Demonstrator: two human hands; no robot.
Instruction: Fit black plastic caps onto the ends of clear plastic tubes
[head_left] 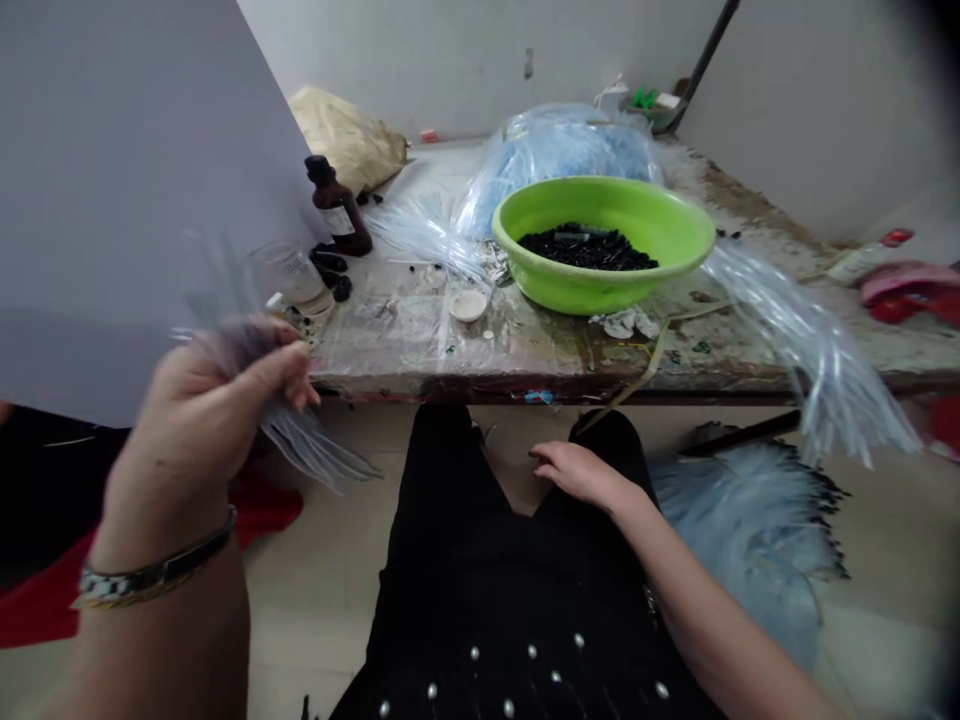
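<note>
My left hand (pixel 217 395) is raised at the left, its fingers closed round a bundle of thin clear plastic tubes (pixel 319 445). The tube ends above the fist are smeared by motion, while the lower ends fan out below it. Over my lap, near the right thigh, lies my right hand (pixel 574 470) with fingers loosely stretched. A small dark spot shows at a fingertip; I cannot make out what it is. On the table ahead, a green basin (pixel 607 290) holds many small black parts (pixel 585 248).
A brown bottle (pixel 345 215), a glass jar (pixel 289 275) and a small white dish (pixel 469 305) stand on the stained table (pixel 375 345). More clear tubes (pixel 817 350) hang over its front edge. Bluish black-tipped tubes (pixel 750 530) lie below right. A grey panel (pixel 142 200) rises left.
</note>
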